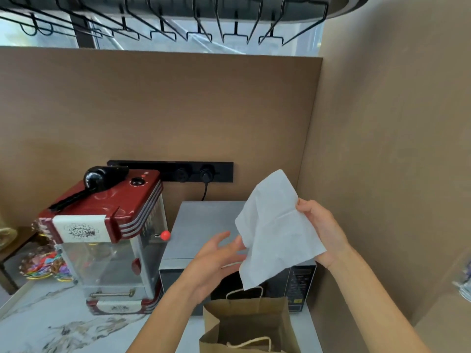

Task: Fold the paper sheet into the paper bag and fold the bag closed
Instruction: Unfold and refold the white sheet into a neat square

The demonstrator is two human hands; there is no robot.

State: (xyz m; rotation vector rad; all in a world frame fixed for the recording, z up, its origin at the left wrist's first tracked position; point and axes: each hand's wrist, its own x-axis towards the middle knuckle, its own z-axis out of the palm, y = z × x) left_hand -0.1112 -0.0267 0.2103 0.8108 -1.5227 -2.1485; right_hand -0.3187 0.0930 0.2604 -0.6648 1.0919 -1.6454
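Standing open at the bottom edge, nearest the camera, a brown paper bag (pixel 248 324) with twisted cord handles is sitting on the marble-patterned counter (pixel 51 324), its mouth gaping upward. Just above that mouth, the white paper sheet (pixel 275 230) is hanging creased and only loosely bent, not yet folded. The right hand (pixel 322 231) is pinching the sheet by its right edge, while the left hand (pixel 219 261) is reaching in with fingers spread wide, holding nothing, its fingertips close to the sheet's lower left edge. Judging by this, the task is barely beginning: folding the sheet, placing it inside and closing the bag all remain. Behind, a red popcorn maker (pixel 107 233) is showing a label that seems to read "BOOM"; the microwave (pixel 298 284) panel's writing is too small to read.
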